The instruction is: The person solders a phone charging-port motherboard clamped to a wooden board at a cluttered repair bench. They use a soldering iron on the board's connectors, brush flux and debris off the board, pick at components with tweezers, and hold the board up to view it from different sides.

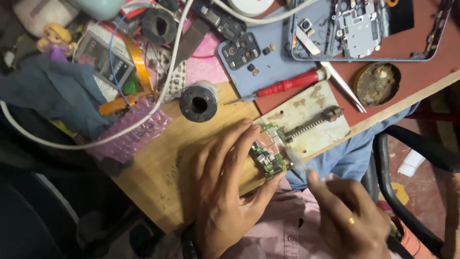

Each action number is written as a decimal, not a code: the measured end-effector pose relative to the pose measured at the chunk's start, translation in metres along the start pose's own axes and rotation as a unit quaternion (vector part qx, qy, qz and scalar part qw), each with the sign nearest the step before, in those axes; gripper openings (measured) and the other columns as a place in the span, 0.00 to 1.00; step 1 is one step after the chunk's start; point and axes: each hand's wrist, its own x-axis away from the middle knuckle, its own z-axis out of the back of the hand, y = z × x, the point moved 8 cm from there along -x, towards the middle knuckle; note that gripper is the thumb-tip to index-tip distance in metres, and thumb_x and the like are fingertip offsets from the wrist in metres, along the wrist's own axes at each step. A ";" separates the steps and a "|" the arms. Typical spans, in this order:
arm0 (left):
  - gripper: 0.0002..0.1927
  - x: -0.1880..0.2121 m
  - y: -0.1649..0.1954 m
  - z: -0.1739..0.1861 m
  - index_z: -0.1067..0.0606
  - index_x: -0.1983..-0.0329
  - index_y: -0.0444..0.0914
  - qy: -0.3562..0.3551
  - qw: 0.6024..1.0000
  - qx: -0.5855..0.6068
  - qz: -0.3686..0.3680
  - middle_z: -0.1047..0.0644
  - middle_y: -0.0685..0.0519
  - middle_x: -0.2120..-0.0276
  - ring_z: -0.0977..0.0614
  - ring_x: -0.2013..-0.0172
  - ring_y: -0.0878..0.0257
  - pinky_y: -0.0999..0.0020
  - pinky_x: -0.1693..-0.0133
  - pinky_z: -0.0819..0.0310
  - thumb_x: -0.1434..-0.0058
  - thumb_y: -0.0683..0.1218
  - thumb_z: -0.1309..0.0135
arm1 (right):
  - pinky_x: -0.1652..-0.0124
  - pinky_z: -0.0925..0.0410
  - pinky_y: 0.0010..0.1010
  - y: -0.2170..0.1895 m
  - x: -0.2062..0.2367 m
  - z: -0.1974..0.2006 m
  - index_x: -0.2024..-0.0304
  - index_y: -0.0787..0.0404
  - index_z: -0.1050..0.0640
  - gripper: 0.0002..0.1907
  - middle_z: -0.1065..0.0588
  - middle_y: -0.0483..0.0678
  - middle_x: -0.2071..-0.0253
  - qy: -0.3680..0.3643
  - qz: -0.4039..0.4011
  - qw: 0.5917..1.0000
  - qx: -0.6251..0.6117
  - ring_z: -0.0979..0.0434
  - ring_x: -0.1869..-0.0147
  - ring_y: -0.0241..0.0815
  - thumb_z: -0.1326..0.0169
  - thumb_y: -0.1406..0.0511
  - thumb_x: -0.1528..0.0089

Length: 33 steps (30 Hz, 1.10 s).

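My left hand (225, 184) rests on the wooden board (158, 163), its fingers and thumb pinching a small green circuit board (267, 151) against the edge of a white metal holder plate (306, 120) with a spring clamp (311, 122). My right hand (352, 218), wearing a ring, holds a thin, blurred tool (296, 158) whose tip touches the circuit board's right side.
A red-handled screwdriver (282, 86), metal tweezers (342, 84) and a round tin (377, 83) lie beyond the plate. A blue phone back cover (249, 62), phone frame (364, 29), black spool (199, 101), white cable (158, 100), pink bubble wrap (127, 134) and a doll (56, 41) crowd the bench.
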 end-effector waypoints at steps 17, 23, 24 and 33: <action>0.34 -0.002 0.004 -0.001 0.31 0.34 0.35 0.012 1.000 -0.017 -0.008 0.26 0.46 0.36 0.24 0.36 0.51 0.56 0.34 0.35 0.38 0.51 0.33 | 0.64 0.27 0.31 0.008 0.007 0.005 0.43 0.50 0.20 0.34 0.26 0.44 0.66 0.009 0.030 0.999 0.029 0.22 0.65 0.36 0.41 0.80 0.49; 0.34 -0.004 0.006 0.000 0.30 0.34 0.35 0.007 1.000 -0.028 -0.002 0.26 0.47 0.37 0.24 0.36 0.51 0.56 0.35 0.36 0.40 0.52 0.33 | 0.70 0.30 0.33 -0.002 -0.007 0.002 0.46 0.47 0.17 0.32 0.25 0.44 0.69 0.040 0.044 0.996 0.071 0.25 0.71 0.37 0.40 0.81 0.49; 0.34 -0.004 0.006 -0.001 0.31 0.34 0.35 0.004 1.000 -0.030 0.000 0.26 0.47 0.37 0.24 0.36 0.51 0.56 0.35 0.36 0.40 0.52 0.33 | 0.70 0.30 0.32 0.002 -0.005 -0.002 0.47 0.47 0.17 0.31 0.25 0.44 0.69 0.023 0.037 0.996 0.077 0.23 0.70 0.37 0.39 0.81 0.48; 0.33 -0.006 0.006 0.000 0.30 0.35 0.35 0.005 0.999 -0.039 -0.004 0.25 0.47 0.37 0.24 0.36 0.51 0.57 0.35 0.36 0.40 0.51 0.33 | 0.56 0.25 0.25 0.083 0.080 0.007 0.44 0.45 0.19 0.30 0.24 0.41 0.61 -0.125 -0.028 0.992 0.003 0.19 0.58 0.32 0.41 0.72 0.48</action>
